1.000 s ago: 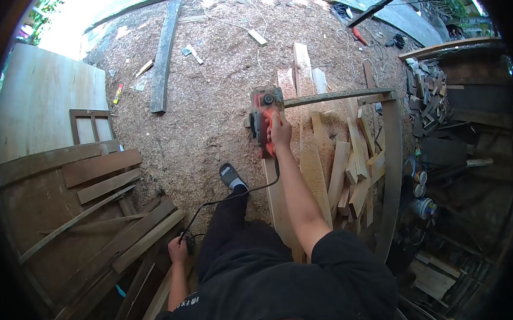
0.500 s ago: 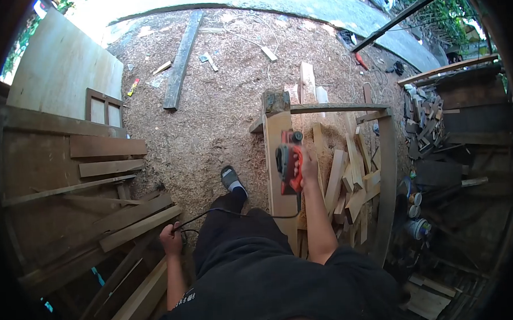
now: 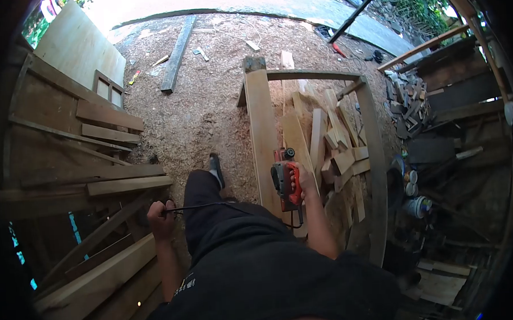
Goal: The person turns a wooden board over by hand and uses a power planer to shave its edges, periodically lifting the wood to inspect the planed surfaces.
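Observation:
A red and black power planer (image 3: 288,181) rests on a long pale board (image 3: 262,122) right of centre. My right hand (image 3: 305,179) is wrapped round the planer's red handle. Off to the left, my left hand (image 3: 160,214) is closed on the black power cord (image 3: 204,205), which runs across my legs to the planer's rear end. The board lies along the left side of a wooden frame (image 3: 316,74), its far end at a corner block.
Offcuts (image 3: 339,150) are heaped inside the frame. Planks (image 3: 129,184) lean along the left side. Shavings cover the ground, where a dark beam (image 3: 178,54) lies. Buckets (image 3: 420,206) and scrap wood (image 3: 407,105) are on the right.
The planer and my right hand have moved back along the board, closer to my body. The view has shifted, and my left hand with the cord is raised slightly.

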`<action>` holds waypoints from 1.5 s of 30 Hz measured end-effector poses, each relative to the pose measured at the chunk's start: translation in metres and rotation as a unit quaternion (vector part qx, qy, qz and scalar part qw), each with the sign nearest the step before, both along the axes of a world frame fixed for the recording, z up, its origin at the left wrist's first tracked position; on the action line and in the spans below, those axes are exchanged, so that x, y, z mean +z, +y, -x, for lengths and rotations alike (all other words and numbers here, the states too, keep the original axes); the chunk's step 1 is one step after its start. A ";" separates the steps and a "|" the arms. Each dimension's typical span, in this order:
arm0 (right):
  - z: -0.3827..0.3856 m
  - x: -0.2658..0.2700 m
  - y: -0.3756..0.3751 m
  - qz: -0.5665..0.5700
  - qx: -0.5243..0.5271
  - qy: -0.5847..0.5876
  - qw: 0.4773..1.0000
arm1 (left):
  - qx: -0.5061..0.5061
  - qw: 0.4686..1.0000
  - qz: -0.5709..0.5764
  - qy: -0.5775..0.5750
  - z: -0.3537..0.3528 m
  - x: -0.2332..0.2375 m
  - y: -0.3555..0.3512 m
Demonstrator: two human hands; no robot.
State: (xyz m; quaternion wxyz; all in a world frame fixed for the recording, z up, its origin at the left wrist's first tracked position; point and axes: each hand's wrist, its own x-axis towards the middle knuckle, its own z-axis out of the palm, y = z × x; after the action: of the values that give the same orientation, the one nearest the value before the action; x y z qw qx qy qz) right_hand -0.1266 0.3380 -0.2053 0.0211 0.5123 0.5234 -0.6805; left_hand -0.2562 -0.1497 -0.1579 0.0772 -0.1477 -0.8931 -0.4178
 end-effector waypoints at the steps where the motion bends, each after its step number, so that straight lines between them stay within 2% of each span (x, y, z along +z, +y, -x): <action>1: -0.022 0.003 -0.004 0.007 0.008 -0.006 1.000 | -0.012 1.000 0.004 0.025 -0.016 0.007 -0.005; 6: -0.113 0.015 -0.028 0.035 0.001 -0.025 0.999 | -0.022 0.998 0.015 0.051 -0.087 0.047 -0.021; 9: -0.158 0.010 -0.045 0.041 -0.005 -0.018 0.999 | -0.025 0.998 0.020 0.046 -0.126 0.056 -0.036; 21: -0.348 -0.013 -0.146 -0.049 -0.047 -0.001 0.998 | -0.103 0.994 0.005 -0.016 -0.312 0.036 -0.084; 23: -0.400 -0.030 -0.169 -0.071 -0.048 -0.035 0.996 | -0.106 0.994 0.015 -0.026 -0.369 0.034 -0.107; 27: -0.455 -0.058 -0.197 -0.066 -0.083 -0.039 0.994 | -0.093 0.994 0.029 -0.038 -0.412 0.019 -0.121; 35: -0.504 -0.123 -0.218 -0.071 -0.074 -0.029 0.994 | -0.182 0.982 0.040 -0.032 -0.431 -0.001 -0.089; 37: -0.505 -0.136 -0.215 -0.076 -0.085 -0.021 0.993 | -0.199 0.979 0.038 -0.034 -0.431 -0.004 -0.080; 39: -0.500 -0.141 -0.210 -0.078 -0.051 -0.032 0.995 | -0.221 0.974 0.033 -0.037 -0.427 -0.009 -0.073; 45: -0.476 -0.167 -0.195 -0.092 -0.060 -0.012 0.994 | -0.223 0.972 0.058 -0.049 -0.406 -0.021 -0.061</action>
State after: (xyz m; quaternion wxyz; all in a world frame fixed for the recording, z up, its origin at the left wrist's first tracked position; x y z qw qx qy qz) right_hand 0.3492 0.1430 -0.3718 -0.0603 0.5510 0.5517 -0.6232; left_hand 0.1495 -0.2105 -0.1793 -0.0706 -0.3264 -0.8631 -0.3790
